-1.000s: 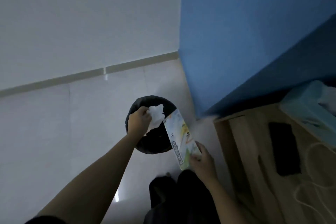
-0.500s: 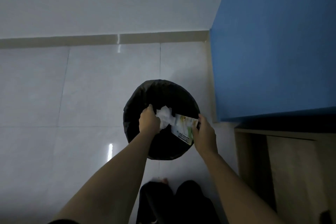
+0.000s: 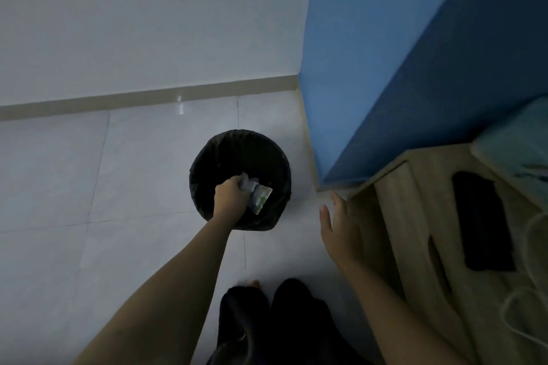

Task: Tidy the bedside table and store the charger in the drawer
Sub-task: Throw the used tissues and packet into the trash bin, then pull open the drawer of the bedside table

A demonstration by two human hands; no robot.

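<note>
A round black bin (image 3: 225, 142) lined with a black bag stands on the pale tiled floor. My left hand (image 3: 229, 194) reaches into its mouth, fingers closed on crumpled white tissue (image 3: 247, 184). A printed wrapper (image 3: 262, 198) lies inside the bin just right of that hand. My right hand (image 3: 339, 231) hovers open and holds nothing, between the bin and the wooden bedside table (image 3: 415, 216). On the table lie a black phone (image 3: 480, 219) and a white charger cable (image 3: 530, 299) coiled at the right edge.
A blue padded headboard (image 3: 385, 68) rises right of the bin. A pale teal tissue box (image 3: 516, 151) sits at the table's back. The white wall and its skirting run behind the bin. My dark-trousered legs (image 3: 275, 320) and a bare toe show at the bottom.
My right hand has let go of the printed wrapper, which now lies in the bin, and has drawn back to the right toward the table. My left hand stays in the bin with the tissue.
</note>
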